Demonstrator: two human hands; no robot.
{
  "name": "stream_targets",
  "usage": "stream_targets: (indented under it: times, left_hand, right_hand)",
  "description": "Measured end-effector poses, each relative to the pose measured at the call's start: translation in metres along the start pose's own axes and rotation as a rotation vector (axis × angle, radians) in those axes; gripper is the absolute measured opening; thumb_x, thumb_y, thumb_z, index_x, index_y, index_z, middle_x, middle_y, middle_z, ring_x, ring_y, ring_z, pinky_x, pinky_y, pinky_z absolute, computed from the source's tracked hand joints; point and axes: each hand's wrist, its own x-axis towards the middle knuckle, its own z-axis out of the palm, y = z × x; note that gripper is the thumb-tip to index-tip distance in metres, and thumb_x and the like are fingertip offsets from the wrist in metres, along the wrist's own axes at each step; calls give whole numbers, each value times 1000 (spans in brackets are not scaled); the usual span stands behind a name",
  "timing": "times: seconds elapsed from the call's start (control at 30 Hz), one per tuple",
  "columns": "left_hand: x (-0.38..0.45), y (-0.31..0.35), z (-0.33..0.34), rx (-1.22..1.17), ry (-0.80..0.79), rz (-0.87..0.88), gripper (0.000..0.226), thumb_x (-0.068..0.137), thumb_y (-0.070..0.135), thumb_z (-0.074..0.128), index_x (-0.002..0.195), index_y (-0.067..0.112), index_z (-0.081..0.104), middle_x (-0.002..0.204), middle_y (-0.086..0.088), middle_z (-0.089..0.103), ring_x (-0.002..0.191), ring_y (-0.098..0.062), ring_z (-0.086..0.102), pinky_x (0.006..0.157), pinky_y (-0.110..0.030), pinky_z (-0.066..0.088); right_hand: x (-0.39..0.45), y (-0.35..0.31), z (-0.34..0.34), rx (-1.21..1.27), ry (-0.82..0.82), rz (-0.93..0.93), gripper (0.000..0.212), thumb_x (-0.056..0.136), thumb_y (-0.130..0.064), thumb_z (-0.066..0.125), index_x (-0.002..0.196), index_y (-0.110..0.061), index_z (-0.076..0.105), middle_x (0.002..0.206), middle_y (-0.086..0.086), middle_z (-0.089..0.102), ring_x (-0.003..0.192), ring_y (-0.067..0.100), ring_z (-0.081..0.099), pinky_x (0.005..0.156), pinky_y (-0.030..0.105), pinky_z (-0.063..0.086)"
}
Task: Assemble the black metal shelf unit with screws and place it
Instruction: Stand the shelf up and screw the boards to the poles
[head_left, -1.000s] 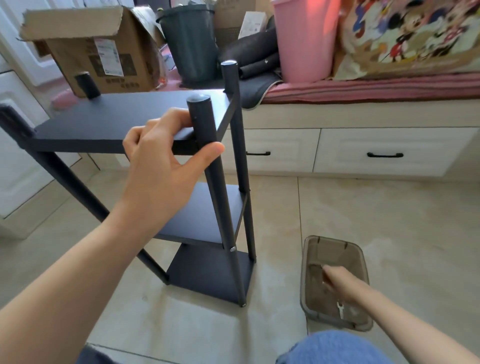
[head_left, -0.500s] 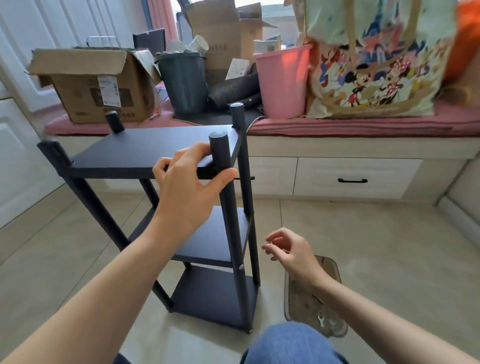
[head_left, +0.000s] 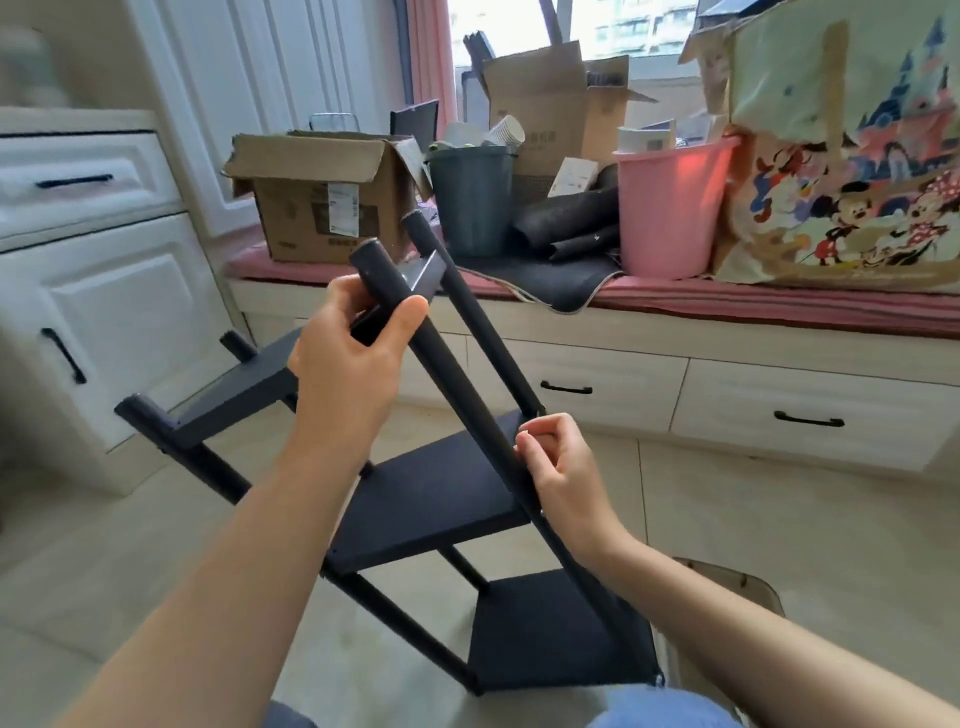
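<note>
tilting toward the left of view, black shelf unit (head_left: 431, 499) stands on the tiled floor (head_left: 779, 545) in front of the person, resting on the lower end near the knees. matte black all over: three flat rectangular shelves stacked between four round posts with blunt capped ends. bottom shelf lowest and nearest, middle shelf above it, top shelf farthest up and left. long axis runs along the posts, from lower right near the knees up to upper left; post tops point toward the white cabinet (head_left: 104, 291) and the window bench (head_left: 727, 312).

left hand (head_left: 348, 364) wrapped around the near post just below its cap, thumb on the front, fingers curled behind, closed on the post. right hand (head_left: 561, 473) at the same post by the middle shelf, fingers bent with thumb and forefinger pressed together at the post; whether they pinch a screw, cannot tell.

part of a clear plastic tray (head_left: 737, 587) shows on the floor behind the right forearm. on the bench: cardboard box (head_left: 317, 202), dark bin (head_left: 472, 202), pink bucket (head_left: 670, 208), cartoon print bag (head_left: 852, 156).
</note>
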Motion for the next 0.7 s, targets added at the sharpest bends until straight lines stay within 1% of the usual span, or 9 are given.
stream_targets:
  times: [0.07,0.13,0.17,0.2,0.27,0.33,0.53,0.63,0.7]
  left_hand:
    - [8,-13,-19,-38,13,-30,23,90,49,68,110,39,63,96,29,69,98,11,62,84,-15,49]
    - [14,-25,-39,-92,20,-50,16,91,45,68,105,40,64,95,31,69,96,13,62,75,-7,48]
    - [16,-31,-50,-120,33,-64,13,91,44,69,102,40,65,94,29,70,97,10,64,78,-7,49]
    - [18,-39,-62,-151,58,-81,10,91,42,70,100,39,65,95,27,71,100,5,65,85,-13,50]
    - [19,-56,-85,-228,122,-112,9,89,39,72,95,38,67,99,19,74,107,-6,66,100,-30,50]
    - [18,-74,-109,-296,178,-147,9,87,35,73,95,34,69,103,14,75,110,-11,67,105,-37,49]
    - [-3,-134,-164,-398,292,-322,12,93,22,69,104,21,67,102,11,76,113,-10,67,109,-32,46]
    - [-24,-168,-182,-407,314,-456,20,92,19,69,112,16,68,107,4,75,115,-18,67,110,-36,45]
    - [-41,-189,-189,-394,316,-542,23,88,23,72,110,17,69,104,2,74,114,-22,67,108,-37,47]
  right_hand:
    - [5,-1,23,-21,-4,-34,6,101,-19,53,96,-20,55,80,-6,62,71,0,57,64,16,46]
    - [9,-2,43,-31,-27,-71,5,102,-21,52,96,-22,54,81,-6,62,73,2,59,65,17,49]
    - [11,-2,53,-40,-46,-87,5,102,-21,52,97,-23,53,81,-5,63,74,4,60,66,18,50]
    - [12,-2,63,-50,-65,-100,5,101,-21,52,98,-23,53,81,-3,63,73,5,60,66,20,51]
    - [14,-1,82,-64,-89,-126,4,101,-19,54,99,-23,54,81,-2,63,73,6,61,66,21,52]
    - [15,1,101,-73,-104,-156,3,99,-17,56,101,-20,55,81,-3,65,75,7,63,67,19,52]
    - [18,14,152,-168,-194,-254,6,97,-15,60,100,-17,55,80,-3,66,74,5,64,64,14,50]
    - [23,27,168,-237,-245,-266,7,97,-15,59,101,-18,53,75,-7,65,70,3,63,62,13,49]
    - [25,37,176,-290,-275,-272,8,98,-14,58,101,-18,52,73,-7,65,68,4,63,60,13,49]
